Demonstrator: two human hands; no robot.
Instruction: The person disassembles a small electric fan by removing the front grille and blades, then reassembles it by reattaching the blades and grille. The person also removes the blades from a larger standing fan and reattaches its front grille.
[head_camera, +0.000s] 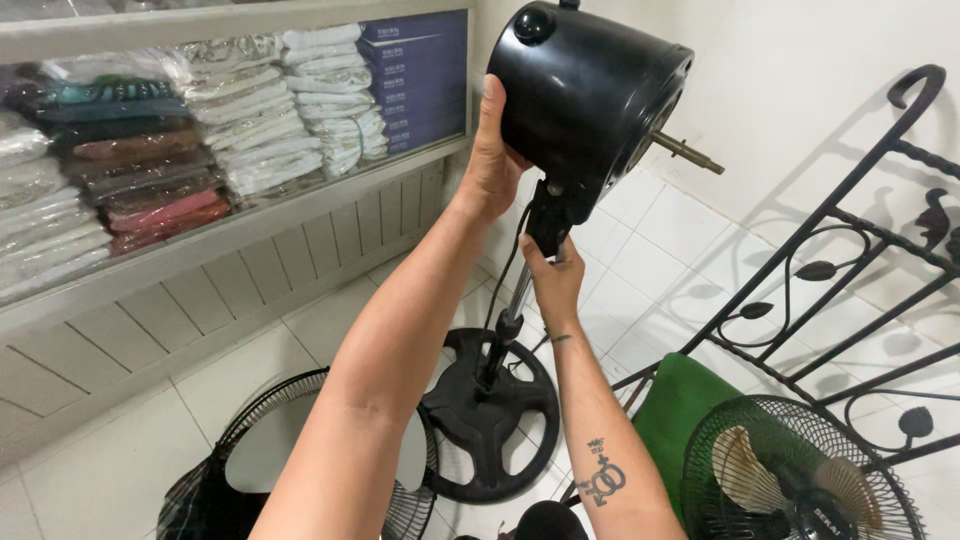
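A black stand fan with no blade or guard stands on the white tiled floor. My left hand presses against the left side of its round black motor housing, fingers wrapped on it. Just below, my right hand grips the black neck joint where the housing meets the chrome pole. A bare brass motor shaft sticks out to the right of the housing. The pole drops to a round black base.
A wire fan guard lies on the floor at lower left. Another fan with beige blades inside a black guard sits at lower right beside a green cushion and a black wrought-iron frame. Shelves of folded packed fabrics fill the left.
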